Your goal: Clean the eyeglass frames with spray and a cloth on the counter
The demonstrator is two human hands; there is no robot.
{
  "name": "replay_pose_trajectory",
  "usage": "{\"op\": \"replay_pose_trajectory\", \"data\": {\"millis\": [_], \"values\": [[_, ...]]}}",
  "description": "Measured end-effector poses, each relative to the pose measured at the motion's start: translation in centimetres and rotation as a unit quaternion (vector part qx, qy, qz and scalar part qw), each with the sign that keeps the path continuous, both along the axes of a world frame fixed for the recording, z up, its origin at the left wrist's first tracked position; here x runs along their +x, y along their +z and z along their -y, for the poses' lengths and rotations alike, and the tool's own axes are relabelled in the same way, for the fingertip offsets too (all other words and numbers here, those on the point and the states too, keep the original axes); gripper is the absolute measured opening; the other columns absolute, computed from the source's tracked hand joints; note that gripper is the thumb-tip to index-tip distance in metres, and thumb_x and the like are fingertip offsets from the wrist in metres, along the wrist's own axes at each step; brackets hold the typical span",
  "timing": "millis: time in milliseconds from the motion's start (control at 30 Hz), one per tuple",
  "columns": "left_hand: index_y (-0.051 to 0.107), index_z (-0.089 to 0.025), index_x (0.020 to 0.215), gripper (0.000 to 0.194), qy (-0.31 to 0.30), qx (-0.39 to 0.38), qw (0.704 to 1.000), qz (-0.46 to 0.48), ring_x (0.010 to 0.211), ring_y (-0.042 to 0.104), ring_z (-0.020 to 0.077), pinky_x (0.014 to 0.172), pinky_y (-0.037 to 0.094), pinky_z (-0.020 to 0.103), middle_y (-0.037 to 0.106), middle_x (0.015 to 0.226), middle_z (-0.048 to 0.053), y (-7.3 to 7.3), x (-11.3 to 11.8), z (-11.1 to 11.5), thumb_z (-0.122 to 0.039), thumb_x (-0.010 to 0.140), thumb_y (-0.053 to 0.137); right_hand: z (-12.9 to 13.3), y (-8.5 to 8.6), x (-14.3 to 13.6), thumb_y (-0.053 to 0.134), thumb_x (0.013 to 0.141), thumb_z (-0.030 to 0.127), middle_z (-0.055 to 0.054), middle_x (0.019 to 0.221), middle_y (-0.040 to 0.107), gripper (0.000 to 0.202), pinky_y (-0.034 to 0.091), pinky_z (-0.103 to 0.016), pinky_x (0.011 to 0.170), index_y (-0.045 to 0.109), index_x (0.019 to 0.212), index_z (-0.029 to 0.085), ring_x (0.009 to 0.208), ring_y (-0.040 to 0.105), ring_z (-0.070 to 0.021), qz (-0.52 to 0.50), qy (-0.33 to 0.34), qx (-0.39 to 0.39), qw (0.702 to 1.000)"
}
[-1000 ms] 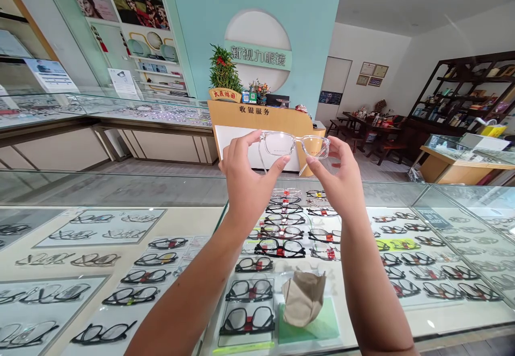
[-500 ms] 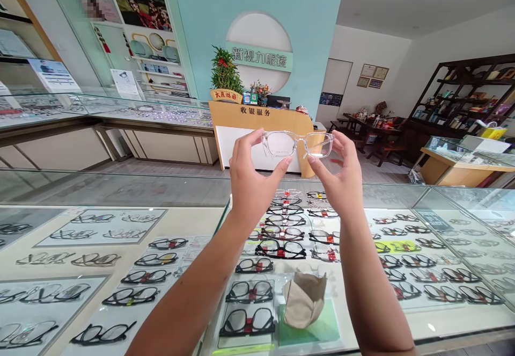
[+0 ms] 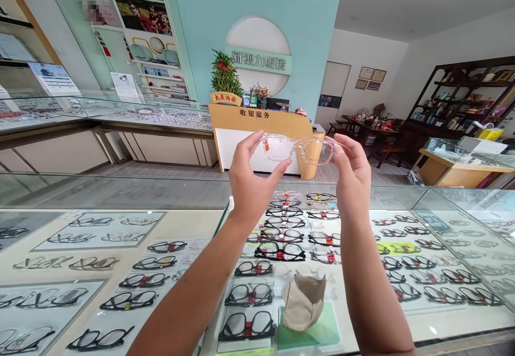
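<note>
A pair of clear-framed eyeglasses [image 3: 298, 143] is held up in front of me, above the glass display counter. My left hand [image 3: 250, 179] grips its left side, with the thumb under the left lens and the fingers at the outer edge. At the other end, my right hand [image 3: 354, 176] pinches the right temple arm by the hinge between thumb and fingers. The lenses are see-through, and small print shows low on them. Beneath my forearms, a crumpled beige pouch [image 3: 304, 303] stands on a green pad [image 3: 328, 326].
Rows of dark-framed eyeglasses [image 3: 280, 251] lie in the display counter [image 3: 185, 313]. More frames fill both sides. Beyond stand a wooden cashier desk [image 3: 261, 122] with a potted plant [image 3: 225, 74], further glass showcases [image 3: 169, 146] and a dark shelf [image 3: 462, 98].
My right hand has shifted outward to the right, its thumb leaving the lower lens rim for the temple arm. The glasses have tilted slightly, their right side lower.
</note>
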State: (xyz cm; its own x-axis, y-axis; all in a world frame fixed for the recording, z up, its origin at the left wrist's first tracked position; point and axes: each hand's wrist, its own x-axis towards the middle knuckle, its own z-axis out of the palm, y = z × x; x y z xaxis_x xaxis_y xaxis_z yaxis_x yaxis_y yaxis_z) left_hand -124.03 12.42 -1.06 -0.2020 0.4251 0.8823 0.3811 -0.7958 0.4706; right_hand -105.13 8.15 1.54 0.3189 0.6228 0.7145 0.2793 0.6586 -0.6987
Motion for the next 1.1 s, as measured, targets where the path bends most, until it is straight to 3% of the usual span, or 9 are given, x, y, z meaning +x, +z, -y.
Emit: {"op": "replay_pose_trajectory", "data": {"millis": [100,367,500,667,800,967,1100], "values": [[0.059,-0.027,0.152,0.070,-0.012,0.001,1.000,-0.014,0.145,0.068,0.0304,0.128,0.054,0.054,0.069,0.155,0.012,-0.2,0.1,-0.1,-0.028,0.089,0.091,-0.2,0.0,0.4,0.065,0.104,0.057,-0.010,0.137,0.082,0.038,0.061,-0.057,0.114,0.075,0.128,0.030,0.131,0.077,-0.0304,-0.027,0.033,-0.012,0.999],[0.059,-0.028,0.152,0.068,-0.042,-0.005,0.999,-0.011,0.146,0.068,0.0302,0.129,0.053,0.054,0.068,0.156,0.012,-0.2,0.1,-0.2,-0.029,0.091,0.090,-0.1,0.3,1.3,0.057,0.107,0.057,-0.011,0.137,0.083,0.040,0.064,-0.054,0.105,0.077,0.129,0.029,0.128,0.079,-0.0309,-0.009,0.083,-0.037,0.996],[0.062,-0.028,0.149,0.069,-0.031,0.002,0.998,-0.046,0.139,0.071,0.0313,0.120,0.057,0.054,0.072,0.152,0.012,0.0,-0.4,-0.3,-0.030,0.087,0.094,0.1,0.5,1.7,0.062,0.104,0.053,-0.010,0.138,0.082,0.034,0.060,-0.057,0.113,0.078,0.124,0.030,0.133,0.076,-0.0311,-0.013,0.044,-0.020,0.999],[0.062,-0.029,0.149,0.069,0.019,0.048,0.989,-0.140,0.141,0.069,0.0340,0.119,0.054,0.054,0.073,0.151,0.012,0.6,-1.0,0.0,-0.031,0.088,0.094,1.1,0.9,2.3,0.077,0.097,0.044,-0.005,0.135,0.082,0.016,0.049,-0.062,0.124,0.083,0.107,0.034,0.137,0.071,-0.0314,0.119,-0.026,0.008,0.993],[0.062,-0.030,0.148,0.065,0.031,0.102,0.972,-0.210,0.141,0.070,0.0344,0.119,0.052,0.051,0.074,0.150,0.011,1.1,-1.2,0.5,-0.031,0.090,0.092,1.6,1.0,2.5,0.079,0.098,0.040,-0.005,0.140,0.079,0.012,0.047,-0.064,0.124,0.085,0.105,0.034,0.138,0.069,-0.0326,0.207,-0.007,-0.036,0.978],[0.059,-0.026,0.150,0.059,0.049,0.142,0.954,-0.259,0.135,0.073,0.0329,0.112,0.055,0.048,0.076,0.147,0.014,1.5,-1.4,1.3,-0.031,0.097,0.086,1.7,0.9,2.6,0.076,0.101,0.039,-0.007,0.140,0.079,0.012,0.046,-0.063,0.123,0.085,0.099,0.031,0.139,0.067,-0.0332,0.247,0.012,-0.071,0.966],[0.058,-0.027,0.150,0.059,0.023,0.144,0.955,-0.257,0.133,0.074,0.0319,0.111,0.057,0.048,0.076,0.145,0.013,1.8,-1.5,1.9,-0.028,0.097,0.086,1.9,1.2,2.8,0.074,0.103,0.038,-0.006,0.137,0.079,0.012,0.048,-0.060,0.121,0.083,0.098,0.031,0.136,0.069,-0.0317,0.250,0.054,-0.075,0.964]]}}
